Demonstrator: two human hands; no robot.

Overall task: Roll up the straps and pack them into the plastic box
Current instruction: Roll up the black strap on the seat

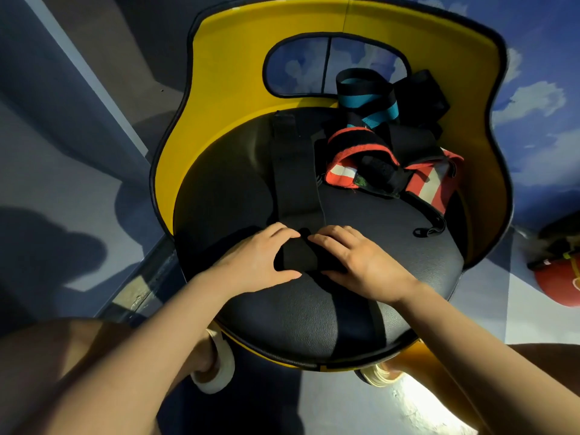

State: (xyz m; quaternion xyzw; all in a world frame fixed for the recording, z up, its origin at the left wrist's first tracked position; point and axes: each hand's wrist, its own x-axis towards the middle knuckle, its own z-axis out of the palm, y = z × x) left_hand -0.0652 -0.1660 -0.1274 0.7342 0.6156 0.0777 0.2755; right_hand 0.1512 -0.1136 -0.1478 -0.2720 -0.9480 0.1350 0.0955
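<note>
A long black strap (295, 171) lies flat on the black seat (408, 246) of a yellow chair, running away from me. Its near end is rolled into a short black roll (296, 255). My left hand (254, 262) grips the roll's left side, thumb under and fingers over it. My right hand (357, 255) presses on its right side. At the back right of the seat lies a heap of other straps: a red-and-white edged one (345, 174), a black-and-teal one (367, 98) and more black ones (420, 98). No plastic box is in view.
The chair's yellow backrest (244, 67) curves around the back and both sides of the seat. A small black loop (428, 230) lies at the seat's right edge. A red round object (558, 277) sits on the floor at far right. My knees and shoes show below.
</note>
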